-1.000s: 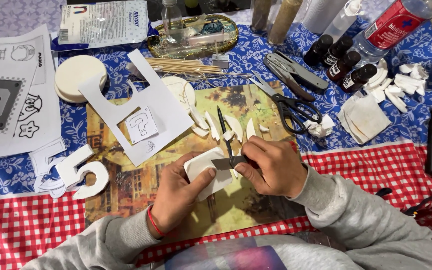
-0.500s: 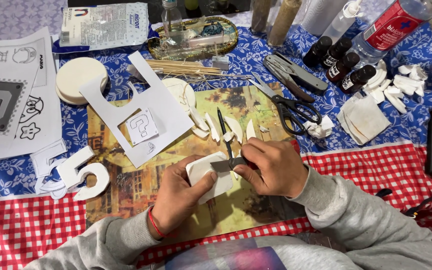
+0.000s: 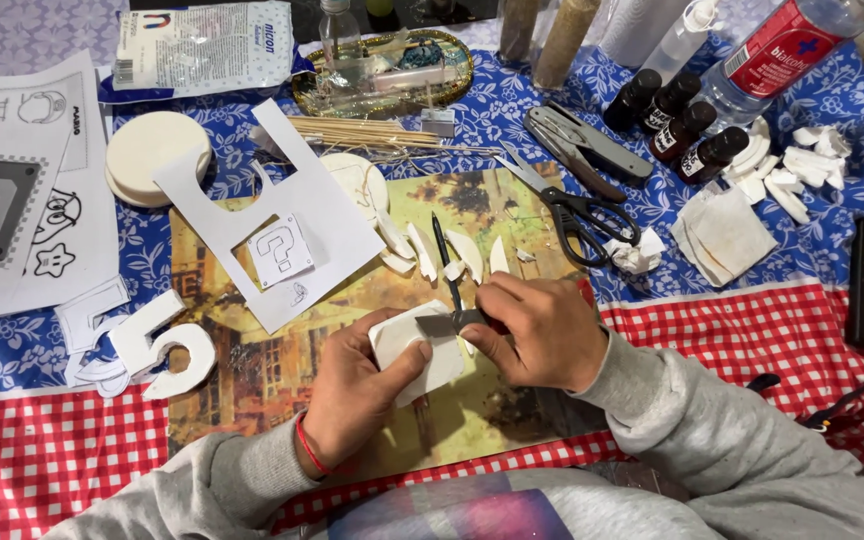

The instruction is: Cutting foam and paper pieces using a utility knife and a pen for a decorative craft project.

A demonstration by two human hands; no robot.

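Note:
My left hand [image 3: 357, 385] presses a white foam piece [image 3: 414, 347] down on a picture board [image 3: 252, 380] used as a cutting mat. My right hand [image 3: 537, 330] grips a craft knife [image 3: 444, 323], its blade lying across the top edge of the foam piece. Several white foam offcuts [image 3: 422, 250] lie just beyond the hands. A dark pen [image 3: 445, 262] rests on the board between the offcuts.
A white foam numeral [image 3: 167, 345] lies at left, a cut paper template [image 3: 282, 215] above the board. Scissors [image 3: 572, 205], a folding tool [image 3: 577, 140], small dark bottles [image 3: 677, 125], wooden skewers [image 3: 372, 135], round foam discs [image 3: 152, 155] and printed sheets [image 3: 22, 190] crowd the table.
The knife blade has shifted slightly along the foam piece's edge; my left hand keeps holding the piece in the same place.

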